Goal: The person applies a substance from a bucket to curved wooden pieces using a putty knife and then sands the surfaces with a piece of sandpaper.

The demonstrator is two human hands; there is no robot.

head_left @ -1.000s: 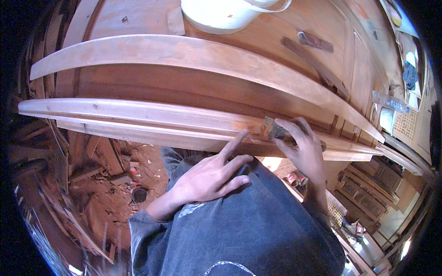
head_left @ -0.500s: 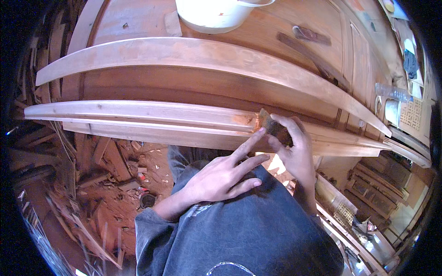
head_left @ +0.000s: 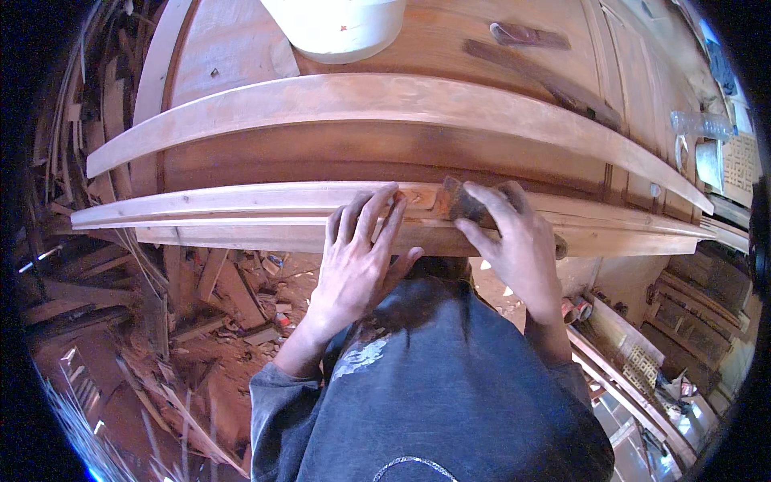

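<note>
A long pale wooden moulding (head_left: 241, 201) with a grooved edge runs across in front of me. An orange-brown smear of paste (head_left: 419, 201) marks it near the middle. My left hand (head_left: 353, 249) lies on the moulding just left of the smear, palm down, fingers stretched and holding nothing. Just right of the smear, my right hand (head_left: 518, 241) is closed round a dark brown flat piece (head_left: 466, 202), whose left end touches the moulding. Fingers hide much of this piece, so I cannot tell its exact kind.
Beyond lies a curved wooden rail (head_left: 385, 92) on a large brown panel (head_left: 321, 149). A white bucket (head_left: 341, 32) and dark wooden strips (head_left: 534, 76) sit farther back. Wood scraps (head_left: 233, 289) litter the ground at left; a clear plastic bottle (head_left: 703, 124) lies at far right.
My left hand has drawn back from the dark piece's tip and laid its fingers on the moulding. My right hand has brought the piece down against the wood. The view has shifted slightly.
</note>
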